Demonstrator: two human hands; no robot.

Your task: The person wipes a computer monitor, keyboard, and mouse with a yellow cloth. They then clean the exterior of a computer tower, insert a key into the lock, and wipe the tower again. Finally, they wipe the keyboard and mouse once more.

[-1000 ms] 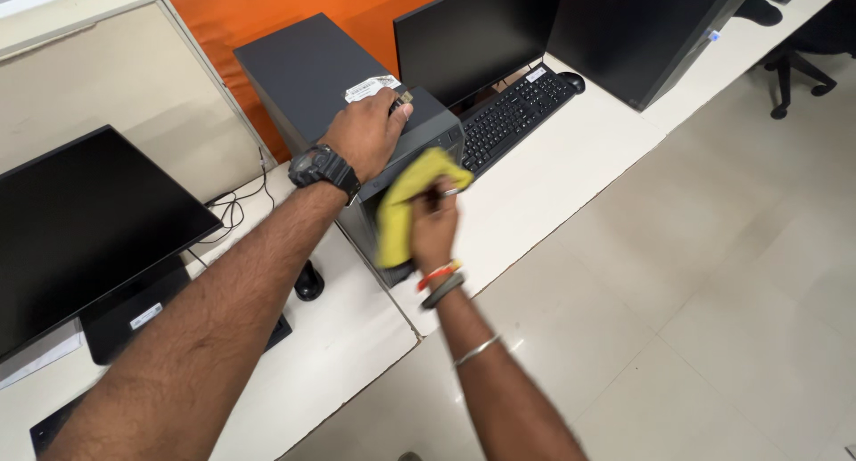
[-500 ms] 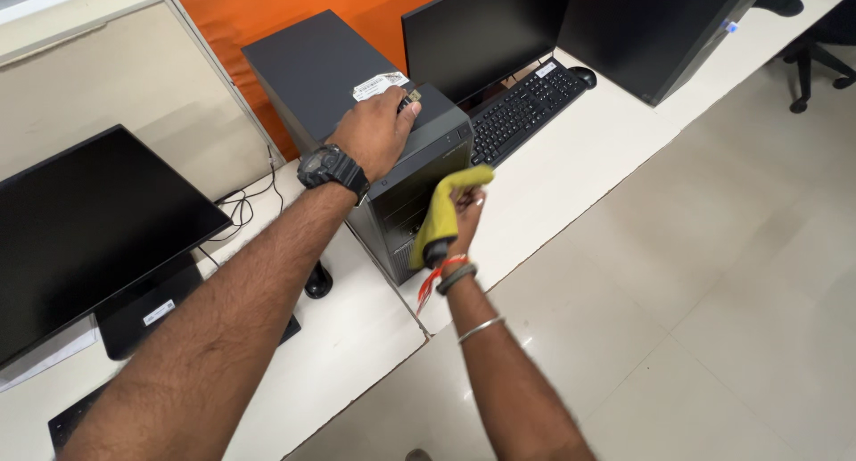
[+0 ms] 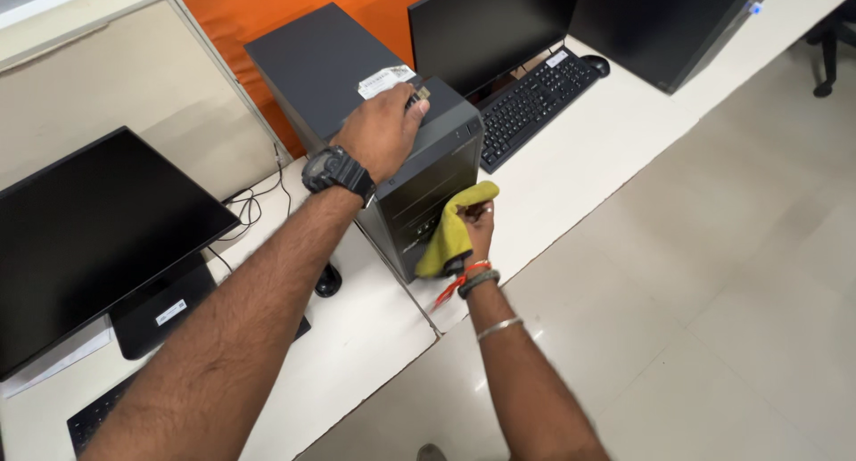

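Now keep your left hand (image 3: 382, 133) pressed flat on top of the dark grey metal computer tower (image 3: 357, 86) on the white desk (image 3: 571, 149) to steady it, while your right hand (image 3: 477, 225), fingers pinched on the folded yellow cloth (image 3: 450, 234), presses it against the tower's front panel. Counted: three black flat monitors (image 3: 89, 229), two black keyboards (image 3: 535, 95), one tower, one cloth.

Black monitors (image 3: 98, 238), a keyboard (image 3: 535, 100) and a mouse (image 3: 327, 281) on white desk (image 3: 588, 158).

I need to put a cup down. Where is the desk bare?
Bare desk lies between the computer tower and the keyboard, running to the front edge. Left of the tower is crowded: cables, mouse, monitor.
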